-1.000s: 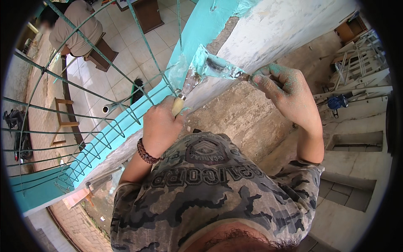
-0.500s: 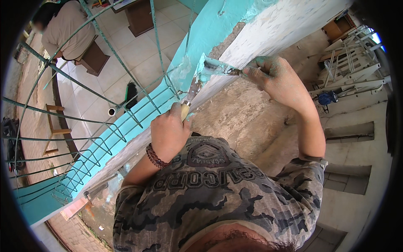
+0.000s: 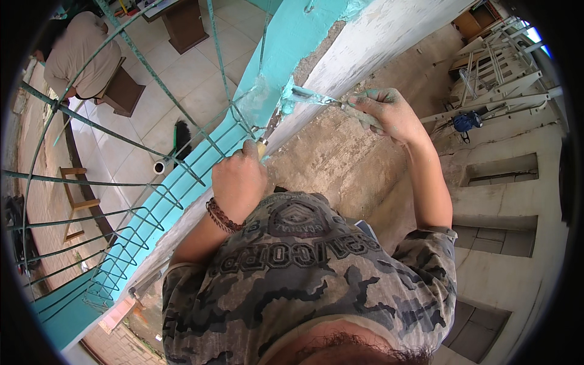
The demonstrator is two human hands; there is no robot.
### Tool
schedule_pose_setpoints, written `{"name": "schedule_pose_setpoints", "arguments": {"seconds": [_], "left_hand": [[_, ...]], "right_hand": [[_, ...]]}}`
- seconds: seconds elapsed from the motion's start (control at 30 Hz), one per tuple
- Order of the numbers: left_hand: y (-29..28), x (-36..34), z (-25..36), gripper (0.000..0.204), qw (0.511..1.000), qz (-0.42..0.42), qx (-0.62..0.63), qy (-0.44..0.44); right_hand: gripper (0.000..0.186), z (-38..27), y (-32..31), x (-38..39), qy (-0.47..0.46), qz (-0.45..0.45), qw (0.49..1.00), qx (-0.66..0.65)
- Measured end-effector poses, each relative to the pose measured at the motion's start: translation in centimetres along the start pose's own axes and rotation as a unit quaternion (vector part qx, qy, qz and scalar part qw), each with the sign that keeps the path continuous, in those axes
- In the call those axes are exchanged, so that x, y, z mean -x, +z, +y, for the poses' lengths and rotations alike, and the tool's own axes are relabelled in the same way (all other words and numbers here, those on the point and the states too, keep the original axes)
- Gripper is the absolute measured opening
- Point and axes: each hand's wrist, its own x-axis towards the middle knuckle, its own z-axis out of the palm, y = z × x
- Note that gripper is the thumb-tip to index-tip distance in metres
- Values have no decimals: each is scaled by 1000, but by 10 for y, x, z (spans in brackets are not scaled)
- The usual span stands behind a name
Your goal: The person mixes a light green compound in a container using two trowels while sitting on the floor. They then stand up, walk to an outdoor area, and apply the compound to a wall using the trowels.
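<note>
My left hand [image 3: 239, 182], wearing a braided bracelet, is closed around the pale handle of a narrow putty knife [image 3: 261, 148]. Its blade points up to the turquoise wall top [image 3: 261, 100]. In my right hand [image 3: 392, 115], fingers smeared with turquoise, is a wider putty knife [image 3: 311, 96] held sideways, its blade toward the left and coated in turquoise paste. A lump of the paste [image 3: 286, 105] hangs where the two blades come close together; whether they touch I cannot tell. Just beyond lies a bare rough patch [image 3: 319, 53] in the wall's edge.
A green metal grille [image 3: 146, 146] rises along the wall's left side. Past it, a person [image 3: 85, 52] sits on a brown seat, and a wooden chair [image 3: 76, 198] stands near a brush [image 3: 181, 140]. White metal frames [image 3: 505, 79] are piled at the far right.
The wide knife has turned, so its blade shows narrower than before. My right hand's fingers lie farther along the handle. The whole view has shifted slightly.
</note>
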Motion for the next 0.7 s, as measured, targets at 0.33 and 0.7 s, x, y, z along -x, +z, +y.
{"name": "schedule_pose_setpoints", "arguments": {"seconds": [0.33, 0.7], "left_hand": [[12, -10, 0, 25, 998, -42, 37, -16], [49, 22, -54, 26, 883, -67, 429, -177]], "right_hand": [[17, 17, 6, -5, 35, 47, 983, -172], [29, 135, 4, 7, -51, -13, 893, -447]]}}
